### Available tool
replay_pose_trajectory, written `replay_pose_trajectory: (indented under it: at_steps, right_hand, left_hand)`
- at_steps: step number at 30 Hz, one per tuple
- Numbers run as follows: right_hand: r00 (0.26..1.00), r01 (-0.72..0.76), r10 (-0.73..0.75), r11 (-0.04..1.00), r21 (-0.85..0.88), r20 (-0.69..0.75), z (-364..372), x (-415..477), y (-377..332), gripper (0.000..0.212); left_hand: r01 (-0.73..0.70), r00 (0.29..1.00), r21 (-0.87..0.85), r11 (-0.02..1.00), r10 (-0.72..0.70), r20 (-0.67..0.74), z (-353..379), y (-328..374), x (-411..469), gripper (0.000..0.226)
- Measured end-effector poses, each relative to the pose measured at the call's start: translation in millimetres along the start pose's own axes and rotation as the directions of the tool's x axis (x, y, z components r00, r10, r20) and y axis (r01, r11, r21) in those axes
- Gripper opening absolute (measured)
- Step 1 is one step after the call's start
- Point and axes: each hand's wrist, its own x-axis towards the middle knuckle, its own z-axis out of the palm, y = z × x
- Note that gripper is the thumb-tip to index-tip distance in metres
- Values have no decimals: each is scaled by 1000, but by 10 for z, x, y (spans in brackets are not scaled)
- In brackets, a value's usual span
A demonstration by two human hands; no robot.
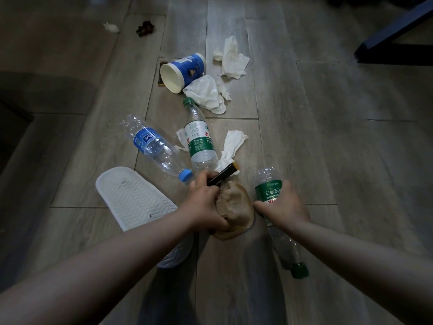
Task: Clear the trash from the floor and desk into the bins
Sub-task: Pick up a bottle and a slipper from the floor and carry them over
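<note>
My left hand (206,202) grips a crumpled brown paper bag (236,214) together with a small black and orange packet (225,174). My right hand (284,205) holds a green-labelled plastic bottle (269,186) by its middle, its green cap pointing toward me. On the floor lie a blue-labelled clear bottle (152,146), another green-labelled bottle (199,137), a tipped blue paper cup (182,71) and several white tissues (232,57); one tissue (232,144) lies just beyond my left hand.
A white slipper (133,195) lies sole-up left of my left hand. A small tissue (111,26) and a dark scrap (145,28) lie far left. A dark blue furniture leg (393,29) crosses the upper right. The floor is grey wood planks.
</note>
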Motion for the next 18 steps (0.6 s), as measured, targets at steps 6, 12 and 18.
replay_pose_trajectory:
  at_steps: [6,12,18]
  right_hand:
    - [1000,2,-2,1000,-5,-9,12,6,9,80]
    - [1000,2,-2,1000,-10,-8,22,18,20,83]
    - [1000,8,-8,1000,-6,-8,3,5,12,83]
  left_hand:
    - [96,995,-43,994,-95,40,-67,26,26,67]
    - [173,983,-37,984,-170,63,-99,45,36,71]
    - [128,992,-50,991,-128,-14,-59,35,-25,81]
